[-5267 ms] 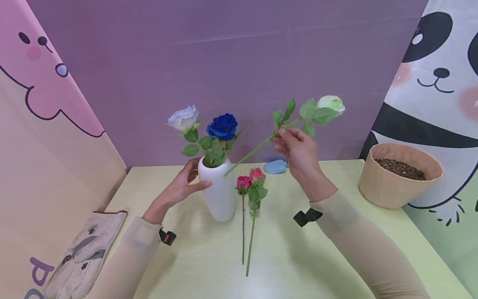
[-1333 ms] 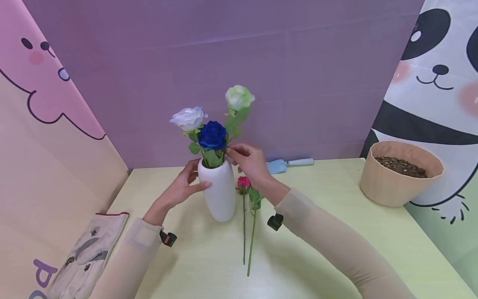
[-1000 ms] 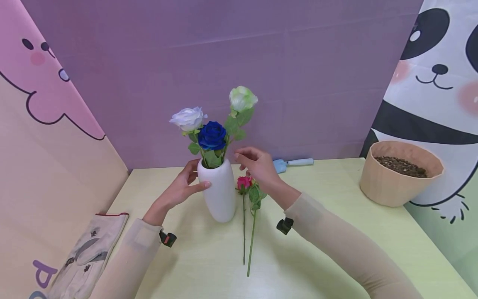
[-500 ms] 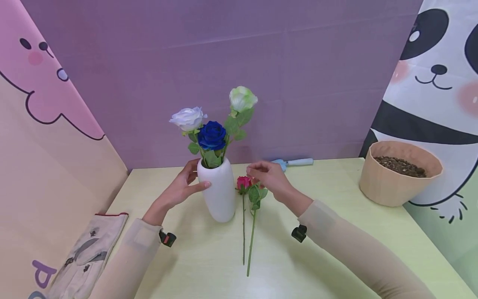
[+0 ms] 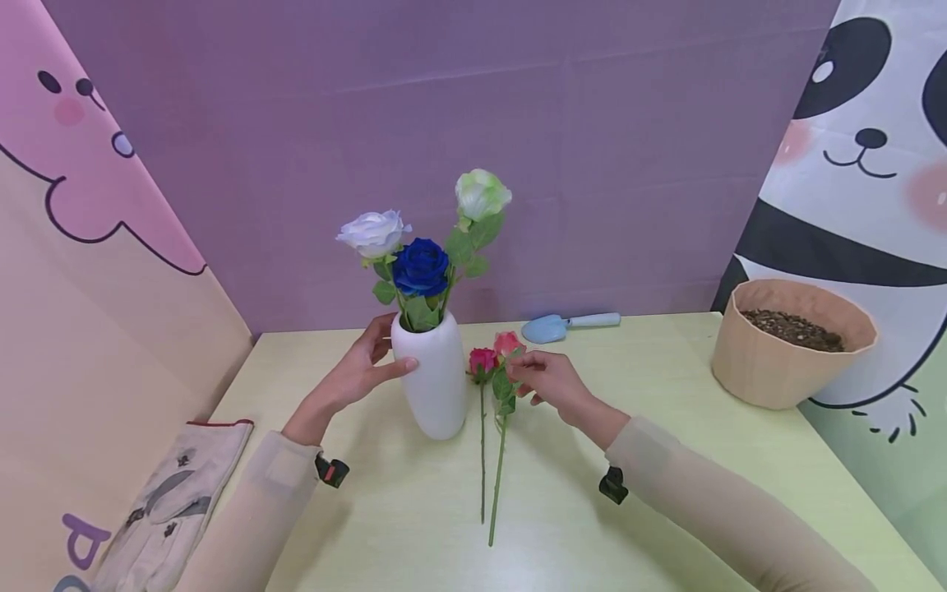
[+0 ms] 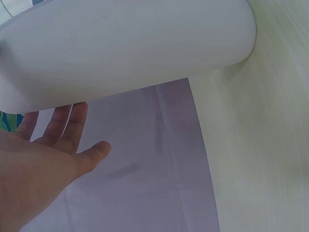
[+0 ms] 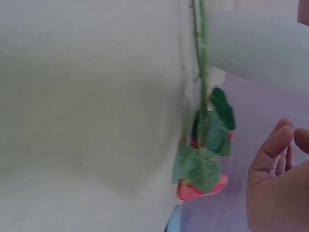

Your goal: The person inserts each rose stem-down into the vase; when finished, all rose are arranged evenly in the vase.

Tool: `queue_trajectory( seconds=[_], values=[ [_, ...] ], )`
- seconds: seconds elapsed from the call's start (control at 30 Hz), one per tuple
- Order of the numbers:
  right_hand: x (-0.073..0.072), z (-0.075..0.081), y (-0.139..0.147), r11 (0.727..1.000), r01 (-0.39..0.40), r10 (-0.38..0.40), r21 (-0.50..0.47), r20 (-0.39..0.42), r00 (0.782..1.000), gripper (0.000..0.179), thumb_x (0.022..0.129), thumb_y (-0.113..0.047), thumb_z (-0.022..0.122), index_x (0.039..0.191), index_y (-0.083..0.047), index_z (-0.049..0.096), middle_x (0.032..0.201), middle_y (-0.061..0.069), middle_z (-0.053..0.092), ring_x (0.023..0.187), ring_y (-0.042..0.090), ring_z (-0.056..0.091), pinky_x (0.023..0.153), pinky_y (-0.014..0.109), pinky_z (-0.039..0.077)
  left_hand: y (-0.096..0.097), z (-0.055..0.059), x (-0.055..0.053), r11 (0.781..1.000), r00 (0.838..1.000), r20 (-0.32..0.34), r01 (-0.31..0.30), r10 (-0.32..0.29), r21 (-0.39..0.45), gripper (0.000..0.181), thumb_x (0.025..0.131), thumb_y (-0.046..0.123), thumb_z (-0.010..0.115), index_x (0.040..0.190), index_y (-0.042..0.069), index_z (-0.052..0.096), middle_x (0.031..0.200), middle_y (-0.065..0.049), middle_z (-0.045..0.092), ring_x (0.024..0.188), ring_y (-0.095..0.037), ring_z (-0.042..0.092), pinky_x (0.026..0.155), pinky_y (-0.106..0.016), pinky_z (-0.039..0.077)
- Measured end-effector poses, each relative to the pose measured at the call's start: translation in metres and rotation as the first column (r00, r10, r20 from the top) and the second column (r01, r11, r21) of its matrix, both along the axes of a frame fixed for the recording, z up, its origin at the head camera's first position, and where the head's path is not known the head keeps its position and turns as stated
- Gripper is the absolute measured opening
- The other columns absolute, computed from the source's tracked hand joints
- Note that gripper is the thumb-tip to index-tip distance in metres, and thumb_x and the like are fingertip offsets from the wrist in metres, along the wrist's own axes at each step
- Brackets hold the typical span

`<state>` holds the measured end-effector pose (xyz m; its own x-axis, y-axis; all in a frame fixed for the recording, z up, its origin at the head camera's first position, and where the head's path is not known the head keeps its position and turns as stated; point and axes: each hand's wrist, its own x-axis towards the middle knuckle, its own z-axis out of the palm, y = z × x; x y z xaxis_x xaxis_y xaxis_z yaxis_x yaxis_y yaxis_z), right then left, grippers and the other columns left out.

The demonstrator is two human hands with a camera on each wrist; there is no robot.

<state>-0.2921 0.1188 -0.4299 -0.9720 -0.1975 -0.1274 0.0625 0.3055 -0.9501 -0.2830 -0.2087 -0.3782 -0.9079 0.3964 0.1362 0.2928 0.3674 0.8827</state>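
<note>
A tall white vase (image 5: 432,386) stands upright, holding a pale lavender-white rose (image 5: 373,234), a blue rose (image 5: 420,267) and a greenish-white rose (image 5: 482,195). My left hand (image 5: 360,370) holds its left side, fingers behind and thumb across the front; the left wrist view shows the fingertips (image 6: 78,110) at the vase. Right of the vase lie a dark pink rose (image 5: 482,360) and a coral rose (image 5: 508,344), stems toward me. My right hand (image 5: 551,382), fingers loosely bent, hovers at the coral rose's leaves. The right wrist view shows it apart from them.
A small blue trowel (image 5: 547,329) lies by the table's back edge. At the right stands a tan pot (image 5: 769,378) with soil. Folded gloves (image 5: 177,501) lie at the left edge. A purple backdrop (image 5: 592,164) rises behind the table.
The greenish-white rose went from my right hand into the vase and was let go. My right hand then moved right and down to the coral rose. My left hand stayed on the vase.
</note>
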Motion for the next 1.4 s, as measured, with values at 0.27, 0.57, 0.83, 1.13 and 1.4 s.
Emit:
queue_trajectory(
  seconds=[0.27,0.57,0.83,1.13,1.4],
  values=[
    [0.005,-0.017,0.004,1.0,0.031,-0.031,0.002,0.075,0.997,0.026,0.099,-0.025,0.062,0.116,-0.006,0.067,0.107,0.011,0.071,0.079,0.016,0.068,0.069,0.031,0.055,-0.001,0.001,-0.001,1.0,1.0,-0.008,-0.004,0.004,-0.007,0.08,0.092,0.034,0.072,0.154,0.017,0.024,0.151,-0.01,0.04,0.14,-0.036,0.045,0.122,-0.062,0.021],
    [0.011,-0.04,0.006,1.0,0.027,-0.028,0.01,0.133,0.991,0.026,0.099,-0.024,0.062,0.114,-0.003,0.068,0.101,0.009,0.073,0.077,0.014,0.068,0.066,0.029,0.056,-0.001,0.001,0.0,1.0,1.0,-0.004,-0.001,0.001,-0.003,0.081,0.092,0.033,0.072,0.154,0.016,0.023,0.152,-0.01,0.039,0.142,-0.036,0.043,0.122,-0.062,0.022],
    [0.02,-0.047,0.003,1.0,-0.002,0.003,-0.004,0.176,0.984,0.027,0.097,-0.019,0.063,0.116,0.001,0.065,0.103,0.013,0.074,0.08,0.015,0.07,0.07,0.031,0.059,-0.001,0.001,0.0,1.0,1.0,0.002,-0.001,0.001,0.0,0.081,0.092,0.033,0.072,0.154,0.016,0.023,0.152,-0.01,0.039,0.142,-0.037,0.042,0.121,-0.062,0.024],
    [0.028,-0.052,0.001,0.997,-0.052,0.063,-0.054,0.216,0.974,0.032,0.098,-0.014,0.061,0.121,0.007,0.061,0.101,0.016,0.074,0.081,0.016,0.072,0.071,0.031,0.062,-0.001,0.0,0.001,1.0,1.0,-0.004,0.011,-0.011,0.006,0.079,0.092,0.032,0.072,0.153,0.016,0.024,0.151,-0.01,0.04,0.14,-0.037,0.044,0.121,-0.063,0.023],
    [0.029,-0.057,-0.004,0.992,-0.085,0.106,-0.094,0.252,0.962,0.033,0.099,-0.012,0.06,0.123,0.011,0.06,0.095,0.013,0.074,0.079,0.014,0.072,0.072,0.028,0.062,0.0,0.001,0.002,1.0,1.0,-0.001,0.001,-0.001,-0.01,0.079,0.092,0.034,0.071,0.153,0.016,0.024,0.151,-0.01,0.04,0.141,-0.037,0.044,0.121,-0.064,0.023]
  ],
)
